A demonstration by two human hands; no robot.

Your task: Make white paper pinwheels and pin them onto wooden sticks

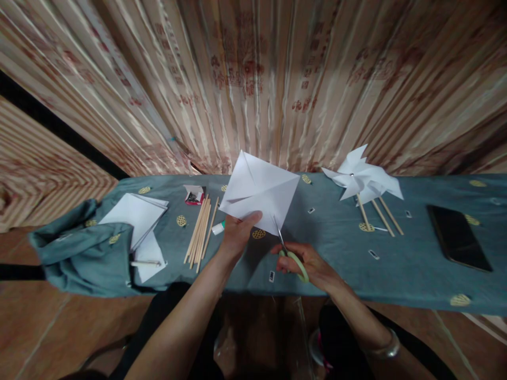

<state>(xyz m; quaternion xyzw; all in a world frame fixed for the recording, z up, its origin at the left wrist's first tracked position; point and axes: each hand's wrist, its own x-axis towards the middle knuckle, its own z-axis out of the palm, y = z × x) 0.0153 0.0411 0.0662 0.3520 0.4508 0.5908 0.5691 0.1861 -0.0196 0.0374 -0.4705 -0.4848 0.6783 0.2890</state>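
Scissors (281,241) at the near corner of the paper (263,187)
Left grip (240,230) pinches the paper's near edge above the counter (336,253); right grip (298,259) curls round the scissors. Unsupported, the far side could sag, sending a cut astray.

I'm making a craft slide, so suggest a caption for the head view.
Scissors in the right hand meet the near corner of creased paper in the left hand, pinwheels nearby.

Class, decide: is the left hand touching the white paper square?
Touching: in the head view, the left hand grips the paper square, its thumb lying over the lower edge.
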